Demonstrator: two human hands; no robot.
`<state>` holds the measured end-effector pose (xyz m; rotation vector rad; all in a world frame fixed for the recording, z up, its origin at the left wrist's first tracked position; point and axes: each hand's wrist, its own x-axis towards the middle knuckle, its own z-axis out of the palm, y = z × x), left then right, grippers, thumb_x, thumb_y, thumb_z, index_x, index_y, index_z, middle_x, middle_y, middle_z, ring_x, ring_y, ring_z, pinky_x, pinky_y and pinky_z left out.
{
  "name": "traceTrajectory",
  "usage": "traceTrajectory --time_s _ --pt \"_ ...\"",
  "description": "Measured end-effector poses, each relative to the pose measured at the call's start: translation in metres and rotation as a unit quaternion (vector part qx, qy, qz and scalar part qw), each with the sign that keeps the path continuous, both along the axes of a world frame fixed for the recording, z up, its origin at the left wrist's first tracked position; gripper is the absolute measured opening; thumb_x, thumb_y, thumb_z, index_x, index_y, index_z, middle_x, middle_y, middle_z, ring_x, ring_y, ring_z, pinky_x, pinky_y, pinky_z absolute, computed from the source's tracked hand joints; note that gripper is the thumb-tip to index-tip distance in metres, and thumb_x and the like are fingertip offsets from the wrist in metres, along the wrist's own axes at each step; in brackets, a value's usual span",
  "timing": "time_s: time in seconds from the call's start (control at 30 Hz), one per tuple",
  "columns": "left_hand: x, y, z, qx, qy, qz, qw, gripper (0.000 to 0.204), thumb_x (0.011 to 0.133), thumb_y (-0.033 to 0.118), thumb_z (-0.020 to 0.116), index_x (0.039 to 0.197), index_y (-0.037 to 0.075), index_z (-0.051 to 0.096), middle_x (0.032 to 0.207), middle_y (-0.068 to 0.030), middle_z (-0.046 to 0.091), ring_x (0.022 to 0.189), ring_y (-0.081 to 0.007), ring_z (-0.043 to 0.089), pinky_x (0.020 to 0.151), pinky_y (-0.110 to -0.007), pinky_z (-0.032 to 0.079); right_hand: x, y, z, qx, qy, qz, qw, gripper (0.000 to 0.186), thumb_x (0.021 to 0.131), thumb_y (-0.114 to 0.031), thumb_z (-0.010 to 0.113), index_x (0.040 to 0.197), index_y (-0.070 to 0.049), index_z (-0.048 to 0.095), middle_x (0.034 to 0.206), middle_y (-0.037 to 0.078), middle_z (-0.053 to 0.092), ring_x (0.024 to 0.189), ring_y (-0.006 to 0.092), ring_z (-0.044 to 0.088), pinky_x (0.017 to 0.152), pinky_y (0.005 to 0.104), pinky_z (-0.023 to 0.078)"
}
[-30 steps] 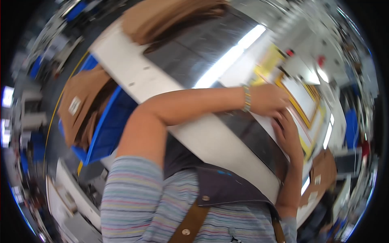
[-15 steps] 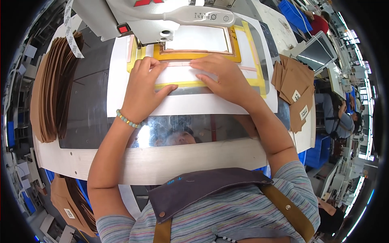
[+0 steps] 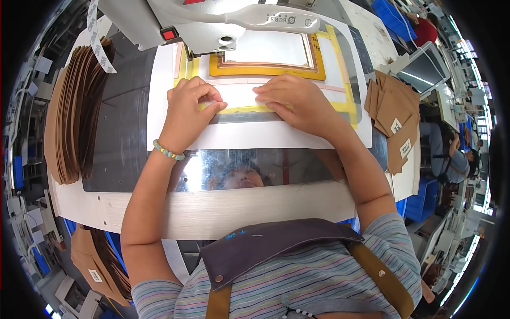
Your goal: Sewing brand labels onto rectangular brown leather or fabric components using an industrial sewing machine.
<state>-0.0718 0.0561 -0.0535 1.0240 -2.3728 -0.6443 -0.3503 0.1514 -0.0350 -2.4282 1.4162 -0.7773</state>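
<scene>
My left hand (image 3: pixel 194 111) curls over the white sheet near the lower yellow-taped edge (image 3: pixel 236 109), thumb and index pinched on something too small to make out. My right hand (image 3: pixel 297 103) faces it, fingers bent and drawn together at the white surface; whatever they hold is hidden. Just beyond both hands lie a thin pink strip (image 3: pixel 239 82) and an orange-yellow rectangular frame (image 3: pixel 320 72) around a white center. The white machine head (image 3: pixel 202 29) hangs over the frame, partly hiding it.
Stacked brown pieces (image 3: pixel 69 117) stand at left, more labeled brown pieces (image 3: pixel 393 117) at right. A tilted screen (image 3: pixel 425 66), blue bins (image 3: pixel 419 199) and co-workers (image 3: pixel 451 159) are at right. A polished metal plate (image 3: pixel 228 167) runs along the table's front.
My view swung from sideways to square on the machine by half a second ago. Since then both hands have drawn slightly back from the pink strip, fingers more bent.
</scene>
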Motion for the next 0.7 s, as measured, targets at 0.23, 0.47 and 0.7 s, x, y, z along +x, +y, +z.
traceTrajectory --time_s 0.23,0.47,0.7 --pt "0.007 0.000 0.009 -0.072 -0.005 0.034 0.997 0.029 0.077 0.025 0.093 0.093 0.008 0.074 0.096 -0.0011 0.070 0.101 -0.0233 0.061 0.095 -0.039 0.046 0.001 -0.002 -0.003 -0.021 -0.023 -0.002 1.000 0.019 0.096 -0.013 0.074 0.112 -0.006 0.082 0.113 0.009 0.081 0.107 0.0284 0.072 0.092 0.0404 0.058" --pt "0.008 -0.008 0.004 -0.024 0.003 0.003 1.000 0.021 0.080 0.019 0.091 0.084 0.007 0.074 0.090 -0.0030 0.070 0.095 -0.0224 0.060 0.090 -0.037 0.048 -0.002 -0.003 0.003 0.021 -0.019 0.003 1.000 0.025 0.097 -0.011 0.073 0.120 -0.005 0.081 0.121 0.010 0.080 0.114 0.0289 0.072 0.100 0.0413 0.056" --pt "0.007 -0.007 0.011 0.087 0.106 -0.015 0.990 0.022 0.087 0.023 0.090 0.085 0.008 0.075 0.091 -0.0002 0.070 0.081 -0.0149 0.059 0.080 -0.032 0.051 0.001 -0.012 0.026 0.035 -0.108 0.004 0.994 0.028 0.099 -0.015 0.073 0.124 -0.003 0.079 0.121 0.014 0.079 0.113 0.0307 0.073 0.100 0.0395 0.056"
